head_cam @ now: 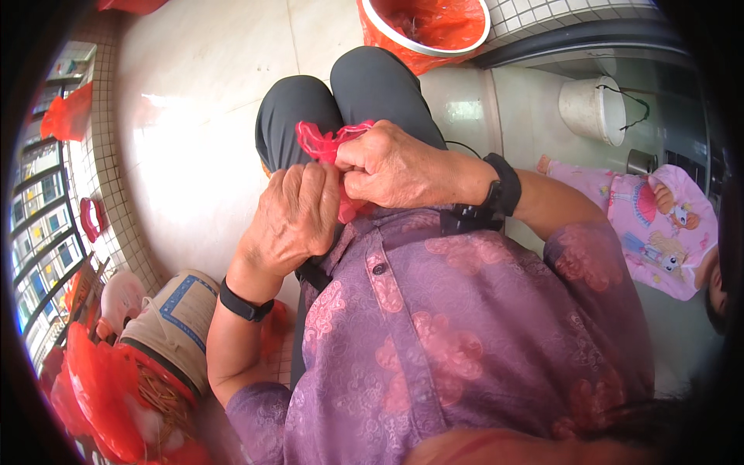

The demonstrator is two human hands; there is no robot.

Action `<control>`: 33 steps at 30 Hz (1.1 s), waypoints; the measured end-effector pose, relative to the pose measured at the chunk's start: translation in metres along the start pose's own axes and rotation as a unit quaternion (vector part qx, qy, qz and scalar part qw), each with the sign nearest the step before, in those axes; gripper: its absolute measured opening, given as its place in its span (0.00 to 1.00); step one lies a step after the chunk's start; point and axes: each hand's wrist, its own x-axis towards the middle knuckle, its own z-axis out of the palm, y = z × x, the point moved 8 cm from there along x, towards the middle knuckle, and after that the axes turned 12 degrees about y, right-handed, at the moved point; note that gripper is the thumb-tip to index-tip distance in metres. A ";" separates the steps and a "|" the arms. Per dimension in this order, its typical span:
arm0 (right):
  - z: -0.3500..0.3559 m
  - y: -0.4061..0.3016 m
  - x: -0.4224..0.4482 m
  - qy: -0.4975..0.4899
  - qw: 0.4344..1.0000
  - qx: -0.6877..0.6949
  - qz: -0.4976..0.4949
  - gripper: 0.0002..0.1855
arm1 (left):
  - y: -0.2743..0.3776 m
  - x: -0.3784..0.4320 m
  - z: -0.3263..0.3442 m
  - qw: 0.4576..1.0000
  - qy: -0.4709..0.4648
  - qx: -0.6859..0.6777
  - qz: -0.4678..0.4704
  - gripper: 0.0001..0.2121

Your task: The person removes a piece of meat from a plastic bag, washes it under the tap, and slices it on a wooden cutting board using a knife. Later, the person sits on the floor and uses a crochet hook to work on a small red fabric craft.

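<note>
A piece of pinkish-red sheer mesh fabric (321,145) with a pale stitched edge is gathered between my two hands, above my lap. My left hand (299,209) is closed around its lower part, knuckles up. Directly beside it, touching, my right hand (395,168) pinches the fabric between thumb and bent fingers. The loose upper edge of the mesh spreads over my dark trousers (302,110). More of it shows below my right hand, near my purple flowered shirt (401,349). The fingertips of my left hand are hidden.
A bin lined with a red plastic bag (427,46) stands beyond my knees. At left are a pale bucket (180,308), red bags (99,383) and a window grille (43,232). To the right, another person in pink printed clothes (657,226) is near a white bucket (590,110).
</note>
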 end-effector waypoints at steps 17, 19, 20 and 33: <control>0.023 0.062 -0.026 -0.034 0.841 0.370 0.393 0.11 | 0.001 -0.015 0.009 0.991 0.120 0.005 -0.067 0.13; 0.015 0.058 -0.019 -0.019 0.882 0.298 0.364 0.07 | 0.000 -0.017 0.007 0.972 0.189 0.021 -0.136 0.13; 0.011 0.053 -0.014 -0.025 0.903 0.249 0.348 0.08 | 0.001 -0.019 0.007 0.967 0.203 0.028 -0.150 0.13; 0.008 0.005 -0.010 0.056 0.979 -0.146 -0.128 0.05 | 0.005 -0.026 0.023 0.972 0.151 -0.025 -0.179 0.19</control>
